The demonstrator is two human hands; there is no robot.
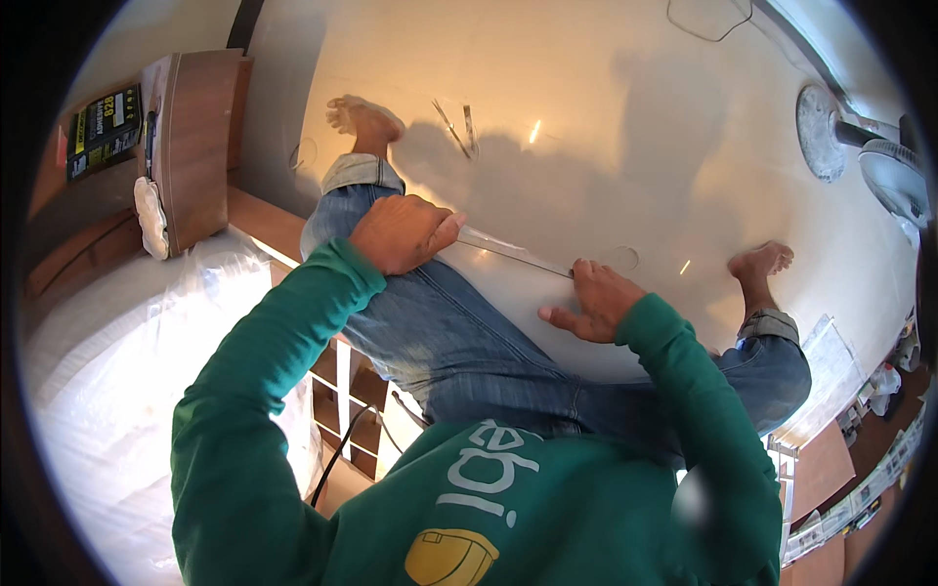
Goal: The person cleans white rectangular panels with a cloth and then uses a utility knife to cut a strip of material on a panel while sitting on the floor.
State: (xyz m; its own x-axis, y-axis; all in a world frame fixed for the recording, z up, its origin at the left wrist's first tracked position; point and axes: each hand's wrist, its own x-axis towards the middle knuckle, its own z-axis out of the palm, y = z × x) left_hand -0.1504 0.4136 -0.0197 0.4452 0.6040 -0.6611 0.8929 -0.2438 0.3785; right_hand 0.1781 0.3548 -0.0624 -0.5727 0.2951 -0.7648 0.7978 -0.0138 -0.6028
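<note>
A long, thin, straight strip (516, 256), pale with a dark lower edge, spans the gap between my two hands above the pale floor. Its exact kind I cannot make out. My left hand (403, 234) is closed around the left end, just over my left knee. At the right end, the curled fingers of my right hand (604, 301) hold the strip, while the thumb stands apart. The ends under my fingers are hidden. Two slim metal pieces (455, 129) lie on the floor beyond my left foot.
My bare feet rest wide apart on the pale floor (557, 78). A wooden cabinet (200, 146) holding a black box (105, 132) stands at left, above clear plastic sheeting (127, 391). A fan (894, 181) is at far right. A cable (718, 37) lies at the back.
</note>
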